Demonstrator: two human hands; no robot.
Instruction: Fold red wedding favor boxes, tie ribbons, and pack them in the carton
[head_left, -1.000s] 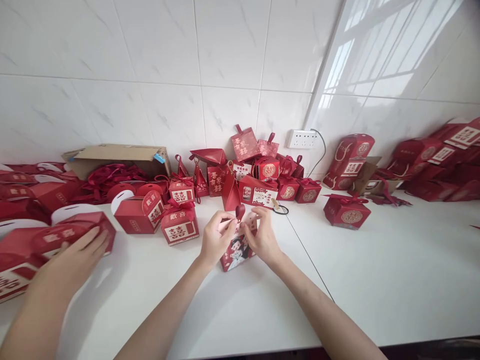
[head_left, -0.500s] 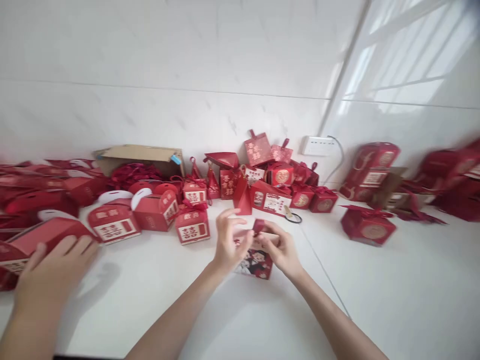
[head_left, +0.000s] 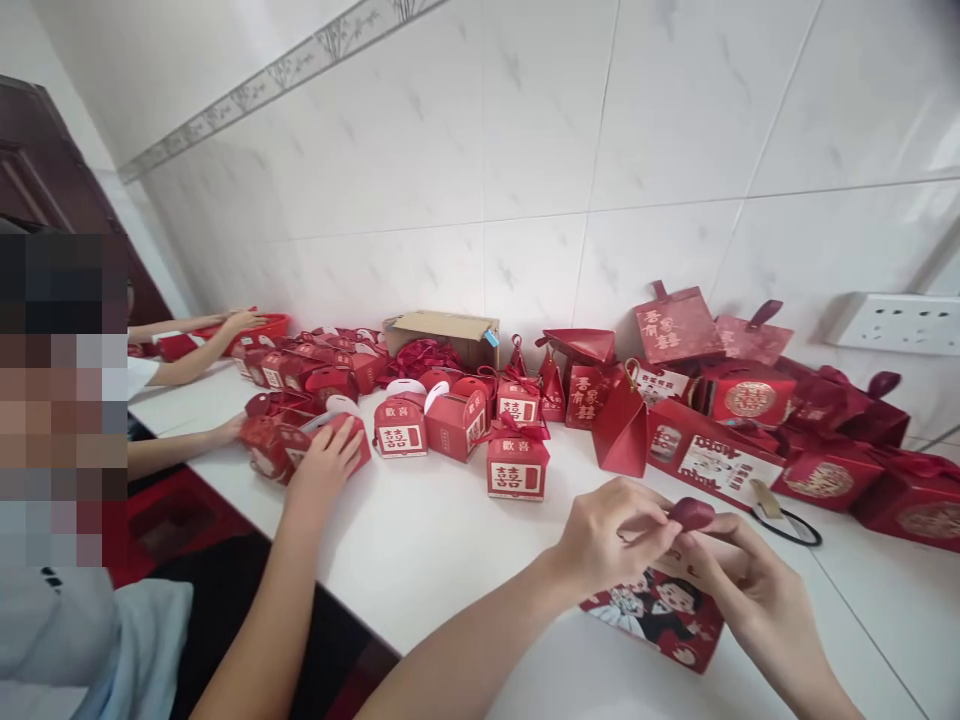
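Fingers of the left hand (head_left: 611, 535), spread half a second ago, have come back in to the loop (head_left: 692, 513), and the view has swung left, so that a co-worker (head_left: 52, 630) now shows. That hand is pinched on the loop, thumb against fingers; the right hand (head_left: 761, 585) is clamped on the top of the printed box (head_left: 664, 615), thumb in front, just beside the loop. This box is to the right of the carton (head_left: 441, 326) and well nearer the person. Ribbons (head_left: 427, 357) lie inside the carton. In front of it and slightly right stands a bow box (head_left: 516, 470); left of it, nearer, the co-worker's hand (head_left: 334, 455) rests on a red carrier (head_left: 360, 430). Well right of it is a socket strip (head_left: 892, 325).
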